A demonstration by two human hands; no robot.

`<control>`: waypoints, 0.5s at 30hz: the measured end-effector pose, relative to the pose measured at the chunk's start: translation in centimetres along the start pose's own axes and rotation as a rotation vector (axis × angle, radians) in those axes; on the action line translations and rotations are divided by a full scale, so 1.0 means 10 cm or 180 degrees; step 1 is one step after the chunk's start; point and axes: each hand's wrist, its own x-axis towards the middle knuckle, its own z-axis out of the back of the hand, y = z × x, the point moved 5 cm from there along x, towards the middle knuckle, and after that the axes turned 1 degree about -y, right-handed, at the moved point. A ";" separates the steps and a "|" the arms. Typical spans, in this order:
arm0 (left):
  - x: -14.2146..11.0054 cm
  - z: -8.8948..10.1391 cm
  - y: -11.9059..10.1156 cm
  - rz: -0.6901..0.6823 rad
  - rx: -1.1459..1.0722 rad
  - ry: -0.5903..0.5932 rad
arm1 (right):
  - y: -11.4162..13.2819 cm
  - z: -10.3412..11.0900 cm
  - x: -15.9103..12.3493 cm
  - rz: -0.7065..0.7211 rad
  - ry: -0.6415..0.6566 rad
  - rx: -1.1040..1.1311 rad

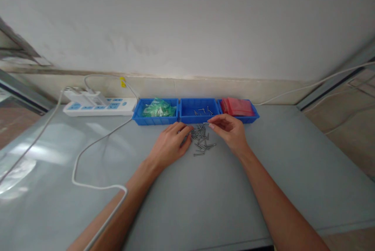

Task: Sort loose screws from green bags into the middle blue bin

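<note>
A loose pile of small silvery screws (pixel 200 134) lies on the grey table in front of the middle blue bin (pixel 199 119). My right hand (pixel 230 130) pinches one screw (pixel 206 123) between thumb and fingertips, just above the far side of the pile, near that bin's front wall. Against the pile's left side rests my left hand (pixel 172 141), fingers loosely curved and the thumb apart from the index finger. Whether it touches single screws is hard to make out. A few screws (pixel 202 110) lie scattered inside the middle bin.
The left blue bin (pixel 155 120) holds green plastic bags (pixel 159 108); the right blue bin (pixel 247 119) holds red plastic bags (pixel 237 106). A white power strip (pixel 99 111) with plugged-in adapters stands at the left. Its white cable (pixel 88 184) loops over the table and crosses my left forearm. A wall rises behind.
</note>
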 end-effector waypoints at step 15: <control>-0.03 0.01 0.01 -0.0135 0.0269 -0.0117 | 0.15 -0.06 0.57 0.0521 0.0252 -0.0601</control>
